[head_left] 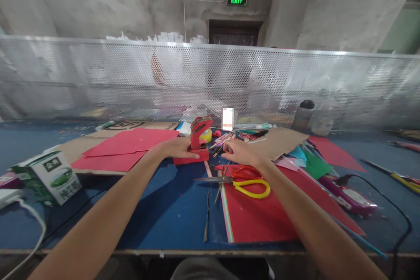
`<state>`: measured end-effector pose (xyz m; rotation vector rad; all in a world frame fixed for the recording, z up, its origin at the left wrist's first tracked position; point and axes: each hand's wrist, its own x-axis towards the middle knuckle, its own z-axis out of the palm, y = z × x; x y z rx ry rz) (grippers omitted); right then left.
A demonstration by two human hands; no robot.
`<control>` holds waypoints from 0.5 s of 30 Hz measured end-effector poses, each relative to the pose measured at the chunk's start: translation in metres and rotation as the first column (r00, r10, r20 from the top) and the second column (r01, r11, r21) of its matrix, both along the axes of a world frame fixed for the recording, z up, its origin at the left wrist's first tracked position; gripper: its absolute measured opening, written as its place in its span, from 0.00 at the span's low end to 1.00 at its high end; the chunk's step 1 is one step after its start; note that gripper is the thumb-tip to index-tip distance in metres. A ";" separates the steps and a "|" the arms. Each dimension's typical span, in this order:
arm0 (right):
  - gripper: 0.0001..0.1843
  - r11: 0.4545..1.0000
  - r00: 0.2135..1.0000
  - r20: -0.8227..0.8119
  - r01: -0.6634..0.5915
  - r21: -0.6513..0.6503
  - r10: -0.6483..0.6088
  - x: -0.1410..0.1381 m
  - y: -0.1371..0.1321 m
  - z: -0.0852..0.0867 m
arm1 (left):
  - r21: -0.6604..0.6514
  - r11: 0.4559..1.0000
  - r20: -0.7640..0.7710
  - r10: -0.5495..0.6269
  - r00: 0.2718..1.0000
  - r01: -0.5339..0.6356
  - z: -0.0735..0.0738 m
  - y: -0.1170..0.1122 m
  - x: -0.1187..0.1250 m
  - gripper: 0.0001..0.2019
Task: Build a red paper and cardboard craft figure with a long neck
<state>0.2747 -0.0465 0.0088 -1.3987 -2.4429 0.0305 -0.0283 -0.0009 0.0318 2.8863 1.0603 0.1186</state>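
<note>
My left hand [179, 148] rests on the blue table and grips the base of a small red paper model [197, 140] that stands upright. My right hand [239, 152] hovers just right of it, fingers pinched together on something small and orange that I cannot make out. Below my right hand lie two pairs of scissors, one with yellow handles [251, 186] and one with red handles [244, 172], on a stack of red paper [262, 214].
Red paper sheets [121, 148] lie on cardboard at the left. A green and white carton [49, 177] sits far left beside a white cable [36, 223]. Coloured paper scraps [310, 164], a purple glue gun [348, 197] with a black cord, and a perforated metal screen [295, 83] are behind.
</note>
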 end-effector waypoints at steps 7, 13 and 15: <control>0.07 0.950 0.962 0.042 -0.257 -0.176 0.268 -0.021 -0.019 0.001 | 0.008 1.000 0.021 -0.014 1.000 0.013 -0.003 0.003 -0.003 0.33; 0.08 0.946 0.957 0.008 -0.287 -0.150 0.291 -0.016 -0.018 0.003 | 0.043 0.999 0.001 -0.009 1.000 0.009 -0.003 0.002 -0.002 0.31; 0.08 0.952 0.956 -0.036 -0.294 -0.089 0.292 -0.014 -0.018 0.005 | 0.082 0.997 0.010 0.001 1.000 -0.002 -0.002 -0.001 0.000 0.31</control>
